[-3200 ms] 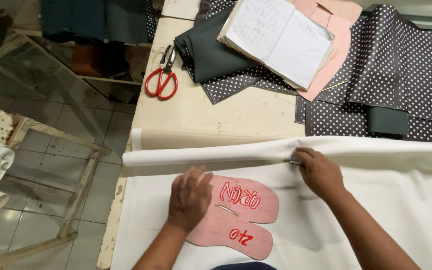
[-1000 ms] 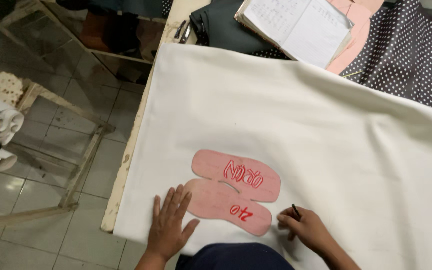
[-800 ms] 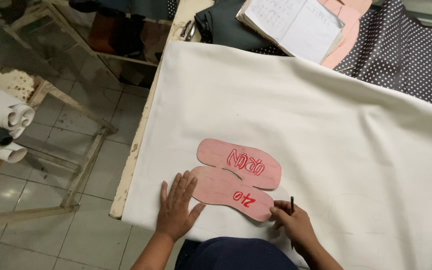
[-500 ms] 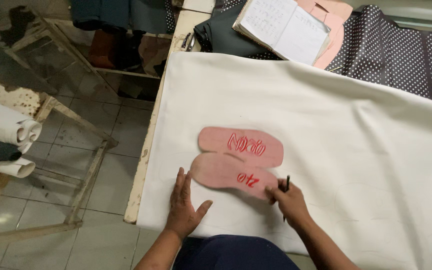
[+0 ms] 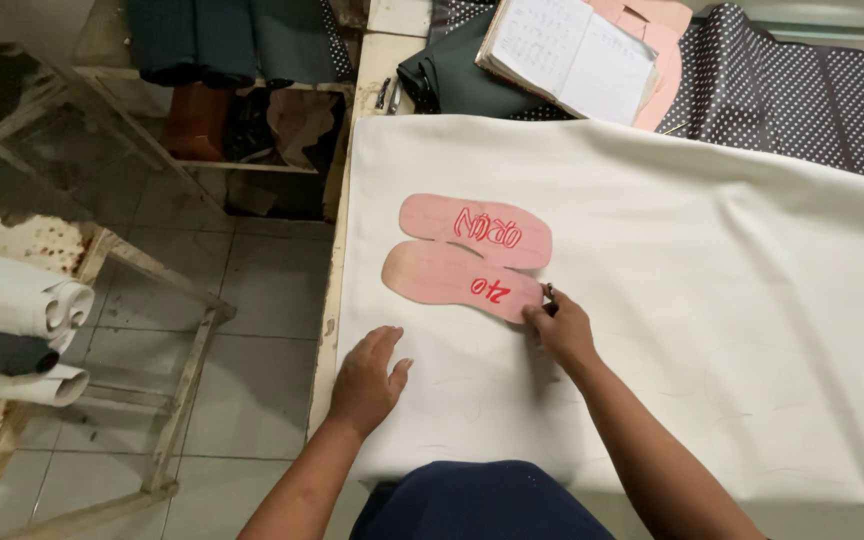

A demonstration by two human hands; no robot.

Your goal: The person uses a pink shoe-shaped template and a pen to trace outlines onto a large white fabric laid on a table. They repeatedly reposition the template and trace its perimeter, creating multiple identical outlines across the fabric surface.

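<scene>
Two pink sole-shaped card templates (image 5: pixel 467 258) with red writing lie overlapped on a sheet of white fabric (image 5: pixel 712 300) spread over the table. My right hand (image 5: pixel 555 325) grips a dark pen and touches the right end of the nearer template. My left hand (image 5: pixel 369 375) rests flat on the fabric below the templates, fingers spread, holding nothing. Faint traced outlines show on the fabric to the right.
An open notebook (image 5: pixel 567 55) lies on dark and polka-dot fabric (image 5: pixel 802 100) at the table's far side, with more pink templates (image 5: pixel 664 60) under it. Fabric rolls (image 5: pixel 12 325) rest on a wooden rack at left. A shelf with folded cloth (image 5: pixel 222 45) stands over the tiled floor.
The white fabric, rolled 3.2 s ago, is spread flat. The templates sit further up and left in view. My left hand slid off them toward me; my right hand stays at their right end.
</scene>
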